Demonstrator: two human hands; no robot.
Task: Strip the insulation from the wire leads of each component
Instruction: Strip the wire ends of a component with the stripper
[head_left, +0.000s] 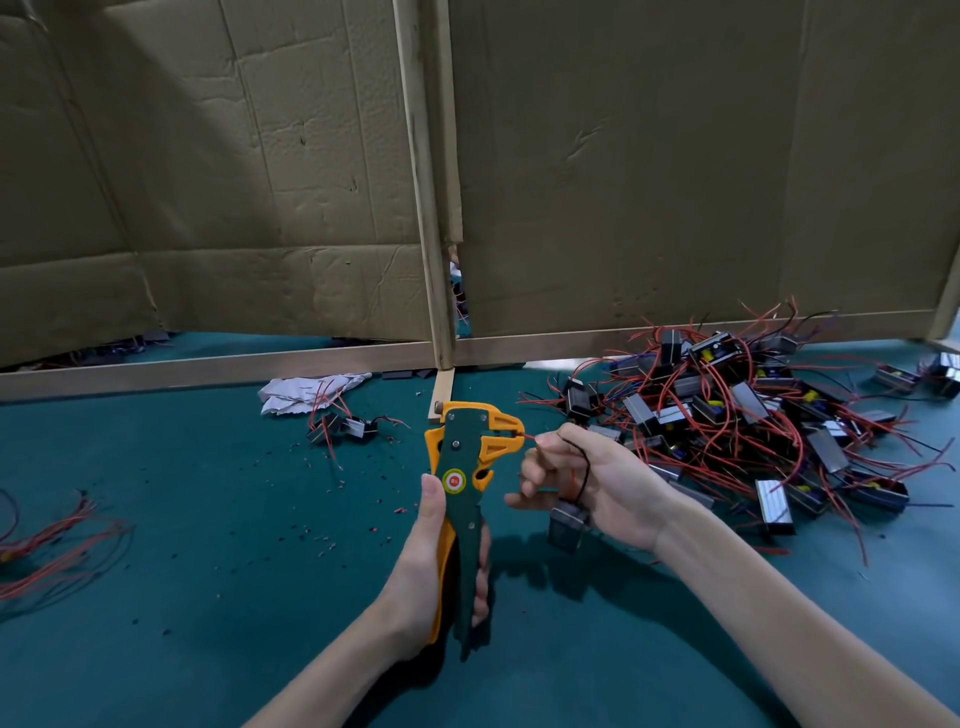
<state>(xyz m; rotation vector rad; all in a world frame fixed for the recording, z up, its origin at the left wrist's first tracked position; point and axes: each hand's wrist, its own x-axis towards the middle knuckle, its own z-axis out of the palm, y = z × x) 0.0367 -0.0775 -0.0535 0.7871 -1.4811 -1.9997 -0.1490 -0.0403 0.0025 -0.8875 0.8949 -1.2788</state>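
Gripping orange-and-green plastic wire stripper (464, 488) upright, L hand (431, 566) grip clenched on handles. R hand (597, 483) pinches thin red wire lead (531, 438) at stripper jaws; small black box component (567, 524) dangles below, above green felt table (234, 597).

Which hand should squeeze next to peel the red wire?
The left hand. It already wraps the handles of the wire stripper, so it probably squeezes next. The right hand is busy pinching the red wire lead at the stripper's mouth, with the component dangling below it.
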